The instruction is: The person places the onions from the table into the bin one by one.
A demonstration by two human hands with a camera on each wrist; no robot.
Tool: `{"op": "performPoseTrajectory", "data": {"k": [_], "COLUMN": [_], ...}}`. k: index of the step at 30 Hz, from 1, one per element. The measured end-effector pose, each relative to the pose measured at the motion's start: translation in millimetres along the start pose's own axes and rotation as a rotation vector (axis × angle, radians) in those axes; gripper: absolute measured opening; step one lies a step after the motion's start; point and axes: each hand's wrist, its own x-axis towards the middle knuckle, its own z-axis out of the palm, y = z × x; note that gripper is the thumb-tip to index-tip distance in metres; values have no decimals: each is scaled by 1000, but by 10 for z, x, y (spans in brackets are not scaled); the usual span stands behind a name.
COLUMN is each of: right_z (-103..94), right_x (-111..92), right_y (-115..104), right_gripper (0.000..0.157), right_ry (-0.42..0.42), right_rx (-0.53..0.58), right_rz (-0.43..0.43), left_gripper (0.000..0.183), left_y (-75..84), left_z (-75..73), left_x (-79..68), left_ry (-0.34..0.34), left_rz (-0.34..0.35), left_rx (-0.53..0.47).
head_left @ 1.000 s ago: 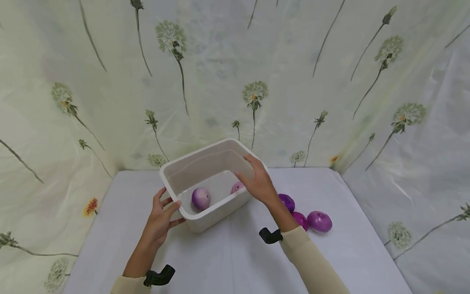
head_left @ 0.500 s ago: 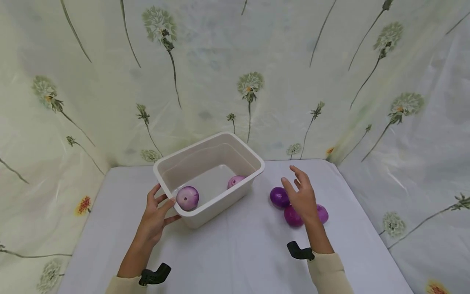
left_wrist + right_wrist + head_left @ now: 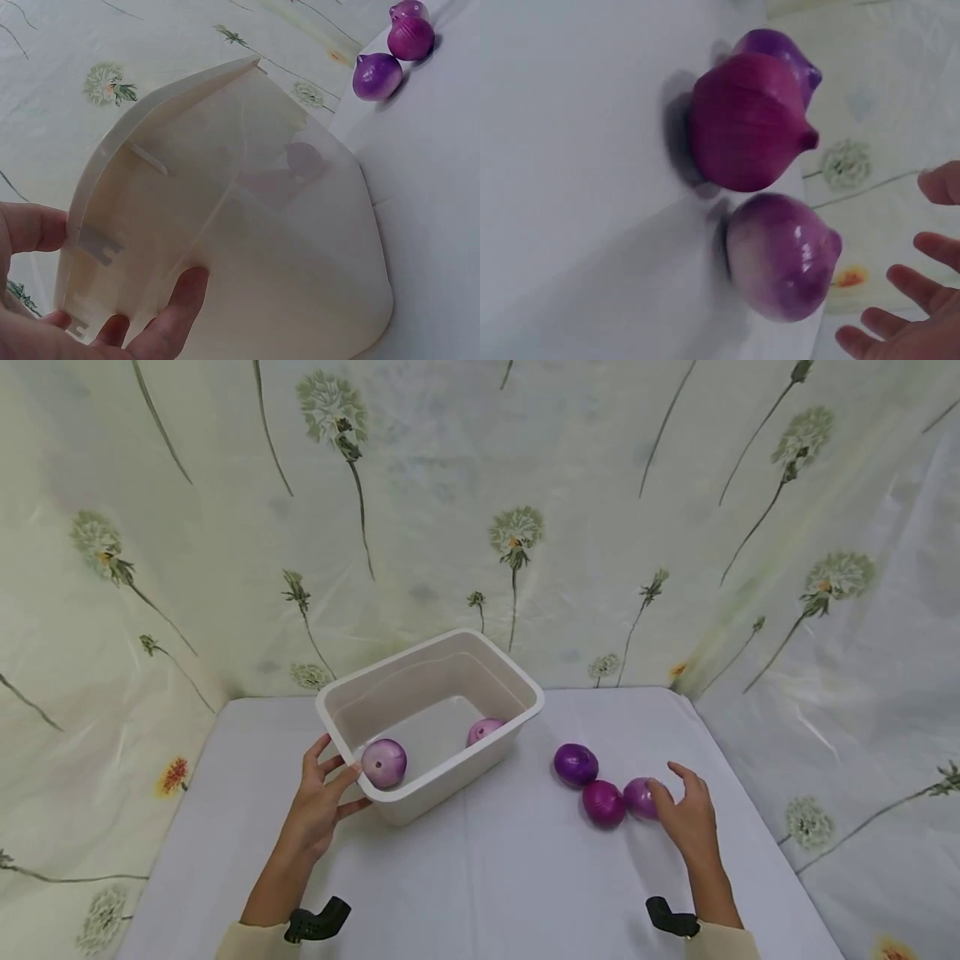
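My left hand (image 3: 313, 806) grips the near left corner of a white plastic bin (image 3: 450, 795), thumb at the rim and fingers against the outer wall. In the left wrist view those fingers spread over the bin's end wall (image 3: 285, 262). Inside lie two pale purple onions, one at the left end (image 3: 384, 764) and one partly hidden by the front wall (image 3: 484, 729). My right hand (image 3: 692, 822) is spread beside a light purple onion (image 3: 639, 797), its thumb overlapping it in the head view. In the right wrist view, a gap shows between fingers and onion (image 3: 784, 259).
A magenta onion (image 3: 603, 803) and a dark purple onion (image 3: 576, 765) sit close to the light purple one, right of the bin. The white-covered table (image 3: 480, 885) meets a dandelion-print curtain (image 3: 420, 527) at the back and sides.
My right hand has let go of the bin's right side and moved right, past the onions, to the rightmost one. The onion at the bin's left end has rolled left. My left hand keeps its grip.
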Motion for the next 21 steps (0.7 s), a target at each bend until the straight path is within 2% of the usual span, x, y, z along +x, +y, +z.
{"op": "performPoseTrajectory", "data": {"k": [5, 7, 11, 21], "right_z": [134, 196, 277, 320], "right_x": [-12, -11, -5, 13], "right_y": [261, 313, 371, 483], "right_gripper": [75, 79, 77, 81], "right_ry": [-142, -175, -165, -118], "right_rx": [-75, -94, -118, -79], "right_rz": [-49, -70, -84, 32], "left_gripper": [78, 78, 76, 78], "left_y": [18, 19, 7, -14], "left_z": [-15, -23, -16, 19], "left_x": [-10, -7, -10, -12], "left_ry": [5, 9, 10, 10], "left_rz": [-2, -2, -8, 5], "left_rx": [-1, -2, -14, -4]}}
